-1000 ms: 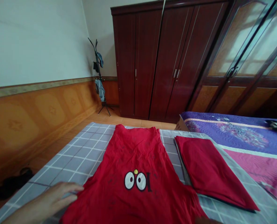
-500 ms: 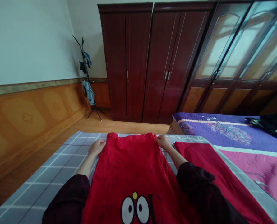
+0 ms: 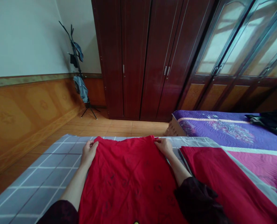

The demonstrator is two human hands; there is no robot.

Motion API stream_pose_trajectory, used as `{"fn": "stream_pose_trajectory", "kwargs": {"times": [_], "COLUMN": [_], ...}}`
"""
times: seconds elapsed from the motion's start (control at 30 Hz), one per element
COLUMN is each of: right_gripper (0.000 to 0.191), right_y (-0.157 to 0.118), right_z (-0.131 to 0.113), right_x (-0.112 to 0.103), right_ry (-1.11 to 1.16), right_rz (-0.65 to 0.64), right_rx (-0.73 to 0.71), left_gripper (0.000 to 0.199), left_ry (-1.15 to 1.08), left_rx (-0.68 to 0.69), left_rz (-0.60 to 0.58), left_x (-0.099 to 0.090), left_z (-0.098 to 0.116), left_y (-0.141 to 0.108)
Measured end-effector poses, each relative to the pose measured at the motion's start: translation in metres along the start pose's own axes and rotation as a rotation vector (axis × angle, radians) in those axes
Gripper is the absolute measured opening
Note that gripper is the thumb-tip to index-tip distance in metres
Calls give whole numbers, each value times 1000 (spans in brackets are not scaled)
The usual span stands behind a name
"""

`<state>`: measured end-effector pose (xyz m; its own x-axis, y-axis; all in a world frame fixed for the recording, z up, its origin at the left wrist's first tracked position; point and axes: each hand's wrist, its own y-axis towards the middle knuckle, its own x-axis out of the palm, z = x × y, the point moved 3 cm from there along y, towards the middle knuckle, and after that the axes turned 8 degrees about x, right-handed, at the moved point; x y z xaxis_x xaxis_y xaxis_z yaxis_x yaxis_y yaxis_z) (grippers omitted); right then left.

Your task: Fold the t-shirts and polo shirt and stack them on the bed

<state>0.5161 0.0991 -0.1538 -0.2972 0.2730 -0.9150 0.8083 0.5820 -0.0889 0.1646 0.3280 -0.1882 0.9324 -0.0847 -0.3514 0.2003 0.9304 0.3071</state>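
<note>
A red shirt (image 3: 129, 177) with faint dark printed marks lies spread on a grey checked bedspread (image 3: 47, 168). Its far edge runs between my two hands. The far left corner is pinched between the thumb and fingers of my left hand (image 3: 89, 152). At the opposite corner, my right hand (image 3: 163, 146) grips the cloth in the same way. A small yellow bit of the print just shows at the bottom of the view; the shirt's near part is out of sight. Right of my right forearm lies a folded red cloth (image 3: 222, 177), flat on the bed.
Another bed with a purple and pink cover (image 3: 217, 127) stands at the right, with a dark bundle (image 3: 271, 121) on it. Dark red wardrobes (image 3: 138, 62) line the far wall. A coat rack (image 3: 79, 68) holding clothes stands in the left corner.
My left hand has moved left, pulling the shirt's far edge wider. The printed cartoon eyes have dropped out of view at the bottom. My right hand still grips its corner.
</note>
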Motion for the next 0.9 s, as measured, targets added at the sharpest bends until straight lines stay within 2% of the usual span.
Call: {"fn": "stream_pose_trajectory", "kwargs": {"times": [0.1, 0.37, 0.63, 0.9], "right_gripper": [24, 22, 22, 21], "right_y": [-4, -2, -7, -6], "right_z": [-4, -5, -8, -6], "right_x": [2, -1, 0, -7], "right_ry": [-35, -92, -128, -120], "right_rz": [37, 53, 75, 50], "right_rx": [8, -12, -45, -39], "left_gripper": [42, 50, 60, 56], "left_ry": [-109, -312, -340, -338], "left_rx": [-18, -62, -47, -9], "left_rz": [20, -47, -31, -16], "left_x": [0, 6, 6, 5], "left_z": [-3, -1, -8, -7], "left_y": [0, -3, -2, -3]}}
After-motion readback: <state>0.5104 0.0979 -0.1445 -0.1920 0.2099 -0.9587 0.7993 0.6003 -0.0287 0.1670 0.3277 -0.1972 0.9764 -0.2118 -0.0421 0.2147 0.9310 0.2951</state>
